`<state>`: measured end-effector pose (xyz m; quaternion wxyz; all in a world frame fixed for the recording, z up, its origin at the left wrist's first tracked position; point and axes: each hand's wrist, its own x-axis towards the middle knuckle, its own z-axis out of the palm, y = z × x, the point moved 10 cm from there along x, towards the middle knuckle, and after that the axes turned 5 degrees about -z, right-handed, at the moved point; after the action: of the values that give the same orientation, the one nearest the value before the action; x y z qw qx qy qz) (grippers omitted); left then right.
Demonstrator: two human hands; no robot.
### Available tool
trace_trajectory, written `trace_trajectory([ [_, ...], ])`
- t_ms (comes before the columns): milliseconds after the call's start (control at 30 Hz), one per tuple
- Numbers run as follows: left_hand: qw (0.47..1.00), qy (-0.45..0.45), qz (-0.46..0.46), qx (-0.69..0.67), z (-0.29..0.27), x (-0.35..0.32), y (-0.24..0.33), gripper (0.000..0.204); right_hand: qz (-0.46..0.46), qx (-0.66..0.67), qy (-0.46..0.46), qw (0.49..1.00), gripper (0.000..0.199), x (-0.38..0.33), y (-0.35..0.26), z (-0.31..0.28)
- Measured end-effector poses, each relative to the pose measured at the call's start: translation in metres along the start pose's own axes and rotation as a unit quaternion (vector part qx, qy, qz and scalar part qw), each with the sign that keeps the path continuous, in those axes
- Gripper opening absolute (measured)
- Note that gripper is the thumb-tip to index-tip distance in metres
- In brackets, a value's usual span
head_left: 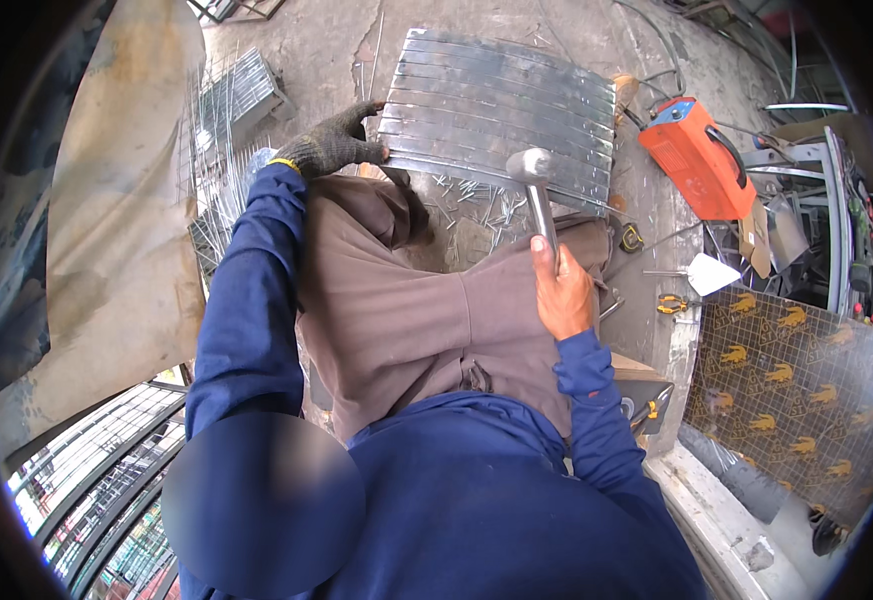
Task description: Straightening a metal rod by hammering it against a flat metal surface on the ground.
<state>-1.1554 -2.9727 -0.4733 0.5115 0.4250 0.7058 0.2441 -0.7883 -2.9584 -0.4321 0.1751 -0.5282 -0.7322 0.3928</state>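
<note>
A hammer [539,205] with a rounded metal head and shiny shaft is gripped in my bare right hand [562,290], above my right thigh. Its head overlaps the near edge of a stack of long grey metal strips [496,105], laid side by side as a panel in front of me. My left hand [341,140] wears a dark knit glove with a yellow cuff. Its thumb and forefinger are spread apart, with the tips at the panel's left edge. What lies under the palm is hidden. Short metal offcuts [476,192] litter the floor between my legs.
An orange welding machine [696,158] stands right of the panel. Nearby lie a tape measure [630,237], yellow-handled pliers [671,304] and a patterned board [786,390]. At left are thin metal rods [218,190], a metal box section [246,95] and a large brown sheet [121,200].
</note>
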Motion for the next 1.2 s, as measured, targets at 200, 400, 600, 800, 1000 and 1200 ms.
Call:
trace_trajectory([
  [200, 0.997, 0.018, -0.025, 0.067, -0.005, 0.004, -0.002, 0.086, -0.014, 0.030, 0.016, 0.999, 0.059, -0.004, -0.008, 0.003],
  [400, 0.998, 0.000, 0.011, 0.056, -0.004, 0.007, -0.001, 0.089, -0.005, 0.025, -0.019, 0.999, 0.059, 0.007, -0.012, 0.018],
  [600, 0.999, -0.028, 0.015, 0.004, 0.002, 0.007, 0.004, 0.084, -0.037, -0.007, -0.030, 0.999, 0.060, 0.015, -0.020, 0.030],
  [800, 0.998, -0.028, -0.028, 0.046, 0.000, 0.008, -0.007, 0.083, -0.061, 0.018, -0.027, 0.998, 0.060, 0.015, -0.023, 0.036],
  [1000, 0.998, -0.016, -0.005, 0.059, 0.000, 0.003, 0.004, 0.092, -0.051, 0.002, -0.051, 0.997, 0.062, 0.016, -0.044, 0.046],
  [1200, 0.997, 0.012, -0.042, 0.063, -0.003, -0.001, -0.001, 0.094, -0.073, 0.003, -0.079, 0.994, 0.063, 0.019, -0.054, 0.066],
])
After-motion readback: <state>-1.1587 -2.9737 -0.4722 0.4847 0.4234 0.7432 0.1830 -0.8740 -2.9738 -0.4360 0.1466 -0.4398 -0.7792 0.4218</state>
